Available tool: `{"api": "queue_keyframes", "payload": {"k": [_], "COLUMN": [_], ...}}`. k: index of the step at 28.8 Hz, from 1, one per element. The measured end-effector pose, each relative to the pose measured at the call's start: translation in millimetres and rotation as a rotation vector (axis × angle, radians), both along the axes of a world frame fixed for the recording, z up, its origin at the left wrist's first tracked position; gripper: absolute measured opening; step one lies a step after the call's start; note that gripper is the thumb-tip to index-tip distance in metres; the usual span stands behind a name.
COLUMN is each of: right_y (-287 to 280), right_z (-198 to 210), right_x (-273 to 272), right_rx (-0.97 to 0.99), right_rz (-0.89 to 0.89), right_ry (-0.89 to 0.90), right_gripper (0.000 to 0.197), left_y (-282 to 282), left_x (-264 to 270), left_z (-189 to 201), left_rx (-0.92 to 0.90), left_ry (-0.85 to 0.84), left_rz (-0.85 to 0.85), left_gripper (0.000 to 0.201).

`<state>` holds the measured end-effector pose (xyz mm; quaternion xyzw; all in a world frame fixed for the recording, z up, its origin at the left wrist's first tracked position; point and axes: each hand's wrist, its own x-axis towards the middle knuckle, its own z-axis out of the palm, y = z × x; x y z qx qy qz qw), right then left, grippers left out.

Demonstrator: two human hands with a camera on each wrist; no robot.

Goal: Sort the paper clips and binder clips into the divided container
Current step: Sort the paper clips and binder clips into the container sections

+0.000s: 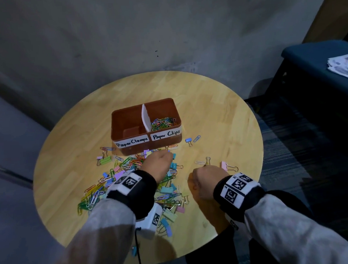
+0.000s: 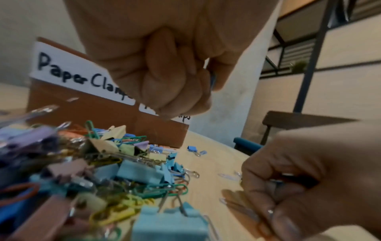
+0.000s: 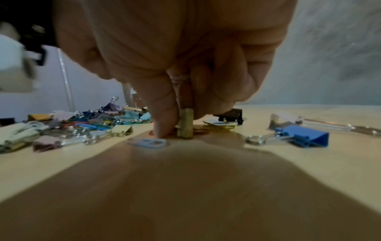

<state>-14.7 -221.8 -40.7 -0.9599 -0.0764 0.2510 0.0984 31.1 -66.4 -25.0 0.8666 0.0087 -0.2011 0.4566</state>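
Note:
The brown divided container [image 1: 116, 122] stands mid-table; its right half, labelled Paper Clips, holds coloured paper clips [image 1: 163, 123], and the Paper Clamps half looks bare. A mixed pile of clips [image 1: 119, 175] lies in front of it. My left hand [image 1: 159, 163] hovers over the pile's far end by the container front, fingers curled [image 2: 175, 84], with a thin blue clip [image 2: 212, 79] showing at the thumb. My right hand [image 1: 206, 178] is low over the table to the right of the pile, pinching a yellow-green binder clip [image 3: 185, 125] that stands on the wood.
Loose clips lie around: a blue binder clip [image 1: 188, 140] and blue paper clip [image 1: 197, 138] beside the container, a pink binder clip [image 1: 224, 166] by my right hand. The round table's edge [image 1: 259, 167] is close on the right. A blue bench [image 1: 314, 64] stands beyond.

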Motion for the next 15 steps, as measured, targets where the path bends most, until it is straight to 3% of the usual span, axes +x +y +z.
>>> {"api": "queue_keyframes", "payload": {"k": [3,6,8,11,15], "right_y": [-9.5,-25.9,-36.5,-50.6,-55.4], "right_z": [0.0,1.5,3.9,-0.6,-6.9], "right_x": [1.4,1.2,-1.9,-4.2,-5.4], "right_rx": [0.226,0.675,0.848,0.779,0.406], "right_rz": [-0.195,-0.520,-0.683,-0.777,-0.709], "right_ry": [-0.047,-0.081,-0.066,-0.089,-0.109], "right_gripper": [0.027,0.027,0.026,0.026,0.020], "left_y": [9.1,18.8,21.0,15.1,-6.6], "left_x": [-11.8,-23.3,-30.2,-38.7,-42.2], "left_z": [3.3,-0.9,-3.0,-4.0,-2.4], "left_rx": [-0.271,-0.441,-0.573,-0.697,-0.542], "left_ry": [0.191,0.324,0.380,0.444,0.449], "left_rz": [0.229,0.296,0.319,0.340,0.260], "left_gripper": [0.028,0.024,0.023,0.020,0.018]}}
